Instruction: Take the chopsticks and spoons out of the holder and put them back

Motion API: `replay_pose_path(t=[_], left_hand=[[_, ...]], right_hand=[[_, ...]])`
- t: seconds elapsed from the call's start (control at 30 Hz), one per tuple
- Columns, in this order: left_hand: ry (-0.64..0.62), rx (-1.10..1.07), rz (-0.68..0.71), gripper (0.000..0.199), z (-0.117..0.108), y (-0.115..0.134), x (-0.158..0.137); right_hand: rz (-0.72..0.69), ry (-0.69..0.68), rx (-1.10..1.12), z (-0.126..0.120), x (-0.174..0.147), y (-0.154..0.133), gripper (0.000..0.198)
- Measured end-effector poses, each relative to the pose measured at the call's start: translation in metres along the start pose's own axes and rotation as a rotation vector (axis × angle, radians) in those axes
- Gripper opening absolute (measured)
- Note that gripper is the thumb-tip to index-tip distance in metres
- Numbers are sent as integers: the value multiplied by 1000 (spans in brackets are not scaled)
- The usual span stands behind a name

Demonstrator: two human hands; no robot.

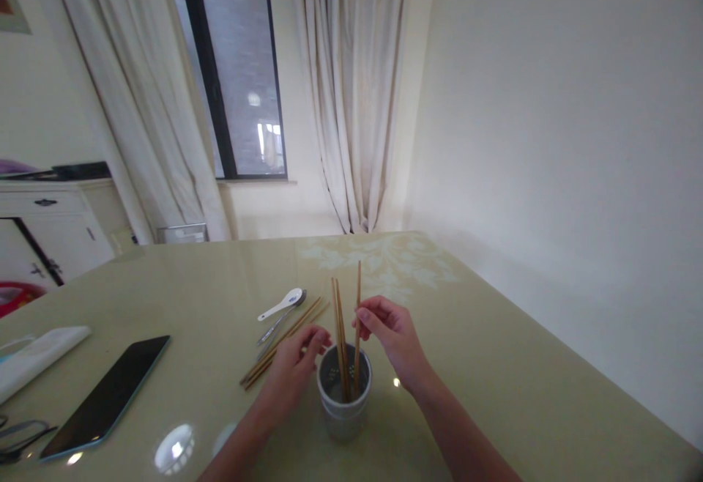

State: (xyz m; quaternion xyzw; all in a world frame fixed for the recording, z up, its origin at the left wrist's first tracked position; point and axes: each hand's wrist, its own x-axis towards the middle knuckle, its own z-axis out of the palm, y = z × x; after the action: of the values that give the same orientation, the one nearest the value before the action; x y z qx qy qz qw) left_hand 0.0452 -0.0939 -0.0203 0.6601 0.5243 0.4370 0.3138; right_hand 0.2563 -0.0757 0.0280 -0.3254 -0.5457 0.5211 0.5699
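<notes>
A grey utensil holder [344, 412] stands upright on the table in front of me, with several wooden chopsticks [340, 328] leaning inside it. Between thumb and fingers, my right hand [392, 332] grips a chopstick [359, 288] whose lower end is down inside the holder. My left hand [296, 361] is at the holder's left rim, fingers loosely curled and apart, with nothing visible in them. Partly behind that hand lies a bunch of chopsticks [258, 371]. Beyond them are a white spoon [281, 304] and metal cutlery [272, 330], partly overlapping.
On the left of the glossy table [220, 277] lie a dark tablet [113, 394], a white box-like object [41, 357] and scissors [25, 438] at the frame's edge. A wall [560, 138] runs along the right side. Behind are curtains [356, 86] and a white cabinet [66, 222].
</notes>
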Motion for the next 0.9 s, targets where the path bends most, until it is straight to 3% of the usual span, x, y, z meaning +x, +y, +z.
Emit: replay_pose_path(t=[0.13,0.27,0.4,0.67,0.8,0.9], left_hand=[[191,513,47,32,-18,-18,5],[182,787,33,24,-26,-31,4],[138,874,-17,20,-25,-35,4],[174,817,-10,19,-28,-42,8],[221,519,25,24,-18,-35,9],[178,220,53,32,0,-20,5]], right_hand=[[19,-31,-28,4,-1,7,36],[38,-39,-42,8,-1,13,35],[48,-29,-53,8,-1,18,35],[11,0,-124,2,2,26,44],[131,39,-176,-1,6,37,59],[217,-36,-179,4,6,47,56]])
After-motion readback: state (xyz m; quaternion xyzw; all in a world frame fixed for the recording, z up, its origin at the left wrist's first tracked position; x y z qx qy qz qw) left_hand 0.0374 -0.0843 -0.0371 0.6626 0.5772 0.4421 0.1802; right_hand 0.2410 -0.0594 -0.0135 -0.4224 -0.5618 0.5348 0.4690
